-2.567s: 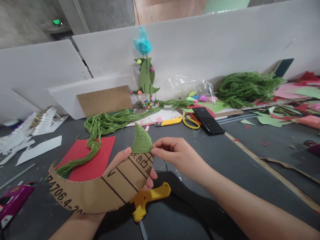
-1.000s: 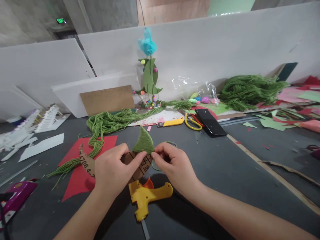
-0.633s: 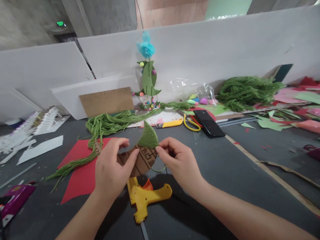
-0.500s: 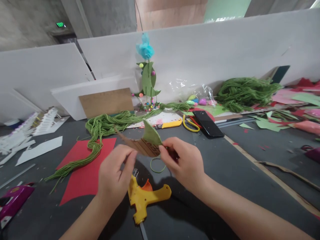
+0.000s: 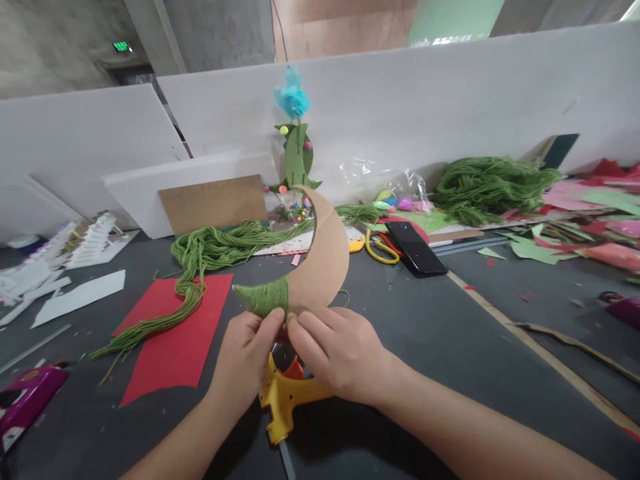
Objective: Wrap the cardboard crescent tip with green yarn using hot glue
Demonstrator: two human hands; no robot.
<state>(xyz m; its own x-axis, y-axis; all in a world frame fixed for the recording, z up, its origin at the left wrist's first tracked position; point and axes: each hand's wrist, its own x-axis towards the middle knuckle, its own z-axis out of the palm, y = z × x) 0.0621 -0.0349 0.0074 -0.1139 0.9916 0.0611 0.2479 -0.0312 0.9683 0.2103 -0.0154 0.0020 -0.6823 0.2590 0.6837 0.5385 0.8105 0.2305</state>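
A brown cardboard crescent (image 5: 327, 257) stands upright between my hands, its left tip wound with green yarn (image 5: 267, 297). My left hand (image 5: 245, 350) pinches the wrapped end from below, thumb in front. My right hand (image 5: 337, 350) is closed at the crescent's lower edge, right beside the last turns, with its fingertips on the yarn there. A loose bit of that strand shows behind the cardboard, above my right knuckles. Beneath my hands lies a yellow glue gun (image 5: 283, 407) with an orange trigger, partly covered by the right hand.
Red paper (image 5: 173, 357) and a long green yarn bundle (image 5: 215, 247) lie to the left. Behind are yellow-handled scissors (image 5: 383, 248), a black phone (image 5: 416, 248) and a decorated green crescent (image 5: 299, 157). More yarn (image 5: 495, 187) and paper scraps (image 5: 537, 247) lie right.
The crescent has turned from nearly edge-on, printed side showing, to its plain face upright. My left hand has closed on the wrapped end; my right hand has shifted left and down.
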